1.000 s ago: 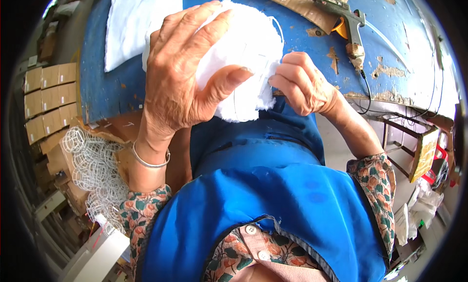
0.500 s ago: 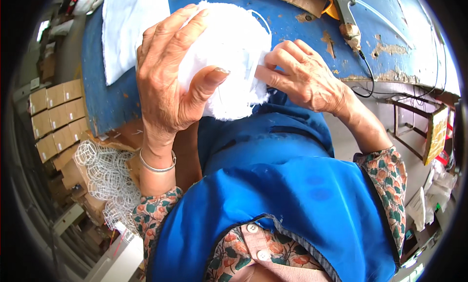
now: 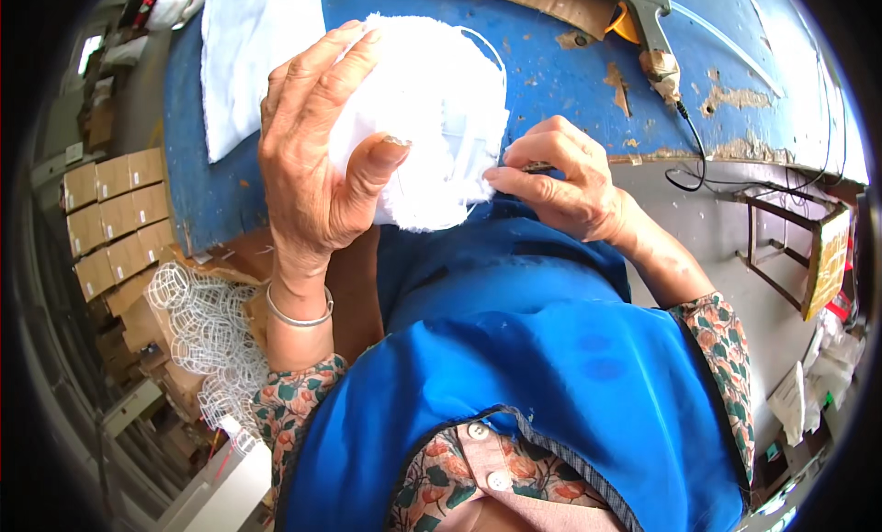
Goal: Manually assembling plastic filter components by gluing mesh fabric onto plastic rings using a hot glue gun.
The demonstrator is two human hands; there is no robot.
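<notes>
Item: round white fabric piece (image 3: 432, 128), held above the counter (image 3: 570, 82) near edge | left hand (image 3: 312, 174): grip closed around it, thumb in front | right hand (image 3: 556, 178): fingertips pinched on its right rim | step: edge work, apparently | next: a steady pinch | aside: glue gun (image 3: 643, 17), far edge.

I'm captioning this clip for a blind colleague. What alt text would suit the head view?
Seen from above, a person's left hand grips a round white fabric-covered piece while the right hand pinches its frayed edge, over a worn blue table. A glue gun lies on the table; white wire frames sit lower left.
</notes>
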